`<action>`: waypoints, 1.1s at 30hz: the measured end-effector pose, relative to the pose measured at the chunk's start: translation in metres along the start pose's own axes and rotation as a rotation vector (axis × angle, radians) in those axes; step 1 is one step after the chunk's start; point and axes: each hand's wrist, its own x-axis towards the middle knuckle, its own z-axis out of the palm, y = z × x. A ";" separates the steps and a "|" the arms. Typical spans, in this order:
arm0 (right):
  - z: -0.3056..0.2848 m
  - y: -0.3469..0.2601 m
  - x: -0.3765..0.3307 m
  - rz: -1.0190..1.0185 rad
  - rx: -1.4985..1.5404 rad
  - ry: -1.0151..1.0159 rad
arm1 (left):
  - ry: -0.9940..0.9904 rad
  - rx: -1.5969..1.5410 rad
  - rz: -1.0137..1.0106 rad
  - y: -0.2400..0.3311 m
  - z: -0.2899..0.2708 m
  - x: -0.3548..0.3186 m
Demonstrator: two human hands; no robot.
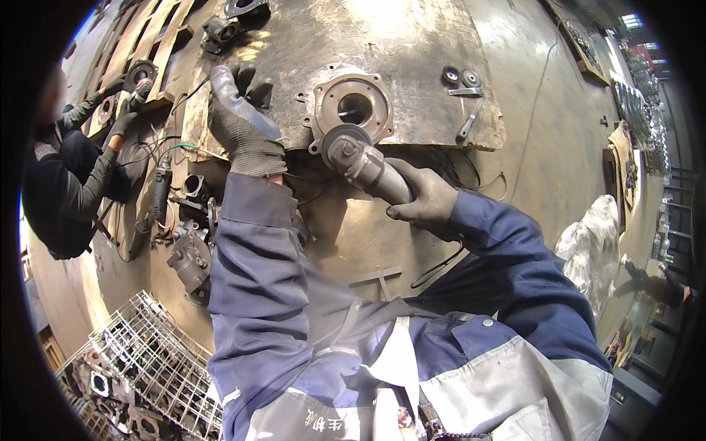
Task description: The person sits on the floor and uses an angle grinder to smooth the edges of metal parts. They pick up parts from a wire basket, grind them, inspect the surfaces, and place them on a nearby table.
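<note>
Firmly, the gloved right hand (429,200) is wrapped around the body of an angle grinder (362,163), whose disc meets the lower rim of a round metal flange casting (351,106) just ahead of it. The gloved left hand (241,121) lies spread, apparently pressing flat, on the worn steel plate (412,44) just left of the casting. Further left a co-worker (73,176) crouches over another casting (140,73), and a wire basket (147,353) sits near the left elbow.

No pkgs, labels, signs or screens visible anywhere here.
</note>
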 end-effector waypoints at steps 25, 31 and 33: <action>-0.040 0.067 -0.008 0.137 1.097 0.233 | -0.079 -0.111 -0.075 -0.014 0.003 0.010; 0.015 0.081 -0.069 0.128 1.312 0.120 | -0.037 -0.027 -0.010 -0.004 0.012 -0.006; 0.019 0.083 -0.082 0.113 1.303 0.105 | -0.048 -0.007 -0.011 -0.003 0.014 -0.010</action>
